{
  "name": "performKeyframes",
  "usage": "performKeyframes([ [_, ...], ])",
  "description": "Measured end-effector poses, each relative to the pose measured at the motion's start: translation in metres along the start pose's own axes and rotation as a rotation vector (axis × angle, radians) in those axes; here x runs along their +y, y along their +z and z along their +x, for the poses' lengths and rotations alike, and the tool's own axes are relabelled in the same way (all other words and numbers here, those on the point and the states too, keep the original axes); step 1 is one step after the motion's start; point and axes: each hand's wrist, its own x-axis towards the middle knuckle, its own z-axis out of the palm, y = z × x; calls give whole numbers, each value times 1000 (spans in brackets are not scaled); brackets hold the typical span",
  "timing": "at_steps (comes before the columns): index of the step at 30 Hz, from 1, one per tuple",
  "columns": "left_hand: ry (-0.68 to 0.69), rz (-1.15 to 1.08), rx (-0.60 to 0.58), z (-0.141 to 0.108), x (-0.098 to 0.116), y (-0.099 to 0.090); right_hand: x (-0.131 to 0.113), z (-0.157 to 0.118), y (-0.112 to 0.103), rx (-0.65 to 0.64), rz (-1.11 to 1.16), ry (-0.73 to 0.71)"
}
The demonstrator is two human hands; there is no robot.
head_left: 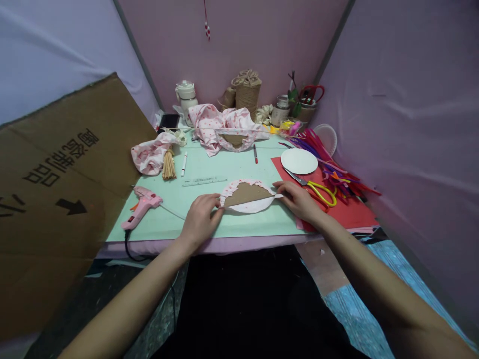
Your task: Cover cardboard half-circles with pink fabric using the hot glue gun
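In front of me on the table lies a half-round piece of brown cardboard, its curved far edge wrapped in pink-spotted white fabric. A flap of the fabric also shows along the near, straight side. My left hand pinches the left corner between thumb and fingers. At the opposite corner, my right hand has its fingers closed on the narrow end of the fabric. A clear ruler lies just beyond the piece. Yellow-handled scissors rest beside my right hand.
A pink glue gun with a cord lies at left, near a leaning cardboard sheet. Farther back are wooden sticks, spotted fabric, a bottle and twine. Pipe cleaners and a white disc lie right.
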Motion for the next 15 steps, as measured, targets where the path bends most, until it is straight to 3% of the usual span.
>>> performKeyframes([
  [4,-128,-94,-76,13,-3,-3,-7,10,1,-93,119,82],
  [15,-211,2,-226,36,-3,-10,-4,28,5,-68,77,190],
])
